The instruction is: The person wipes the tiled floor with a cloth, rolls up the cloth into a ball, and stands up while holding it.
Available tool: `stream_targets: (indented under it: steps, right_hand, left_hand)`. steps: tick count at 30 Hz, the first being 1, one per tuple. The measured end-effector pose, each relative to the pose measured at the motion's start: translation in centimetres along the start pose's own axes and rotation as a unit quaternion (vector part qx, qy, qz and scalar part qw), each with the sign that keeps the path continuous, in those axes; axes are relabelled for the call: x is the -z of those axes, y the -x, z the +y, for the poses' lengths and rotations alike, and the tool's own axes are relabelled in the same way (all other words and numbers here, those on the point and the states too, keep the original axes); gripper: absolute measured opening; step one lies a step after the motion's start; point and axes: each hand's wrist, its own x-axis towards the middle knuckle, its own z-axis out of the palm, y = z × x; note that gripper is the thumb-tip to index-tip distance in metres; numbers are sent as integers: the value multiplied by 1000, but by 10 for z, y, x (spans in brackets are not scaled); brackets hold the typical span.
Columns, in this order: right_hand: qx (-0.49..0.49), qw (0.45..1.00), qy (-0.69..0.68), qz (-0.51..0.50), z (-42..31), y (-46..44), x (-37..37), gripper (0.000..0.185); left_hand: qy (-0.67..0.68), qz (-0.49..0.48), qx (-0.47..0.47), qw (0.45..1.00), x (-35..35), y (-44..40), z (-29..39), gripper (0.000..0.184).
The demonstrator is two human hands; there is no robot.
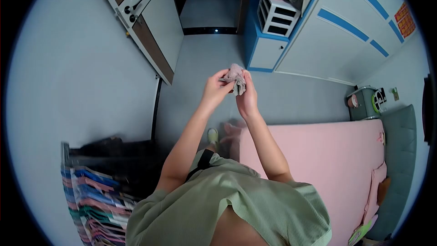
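Observation:
A small bunched bundle of pink and grey cloth (236,74) is held up in front of me, above the floor. It has a rounded pink top and loose grey folds hanging below; its exact kind cannot be made out. My left hand (215,92) grips it from the left, thumb and fingers closed on the grey folds. From the right, my right hand (248,94) is wrapped around its side, with some fingers hidden behind the cloth. Both arms stretch forward from a green ribbed top.
A pink-covered bed (314,155) lies to the right, with a green bedside cabinet (365,102) beyond it. Clothes on hangers (98,196) fill a rack at lower left. Ahead are an open door (152,23) and a blue-and-white cabinet (268,50) bearing drawers and a basin.

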Motion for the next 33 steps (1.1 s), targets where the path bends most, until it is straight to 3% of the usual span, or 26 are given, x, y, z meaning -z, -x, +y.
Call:
stream_targets:
  steps: [4, 7, 11, 14, 22, 33]
  right_hand:
    - [-22, 999, -17, 22, 7, -93, -17, 29]
    - [-20, 999, -27, 41, 4, -147, -18, 30]
    - [-32, 999, -3, 32, -2, -221, 11, 28]
    - [-8, 996, -12, 93, -7, -280, 27, 25]
    - [41, 992, 21, 114, -86, -455, 103, 24]
    - [72, 984, 147, 64, -172, -651, 181, 25]
  left_hand:
    - [-17, 22, 10, 1000, 27, -91, 10, 38]
    - [-13, -19, 14, 1000, 38, -153, 10, 38]
    - [-27, -20, 36, 999, 30, -225, 3, 38]
    - [-50, -41, 37, 997, 23, -291, -8, 39]
    - [-48, -112, 45, 992, -43, -508, -39, 46]
    - [0, -162, -45, 986, -107, -735, -45, 52]
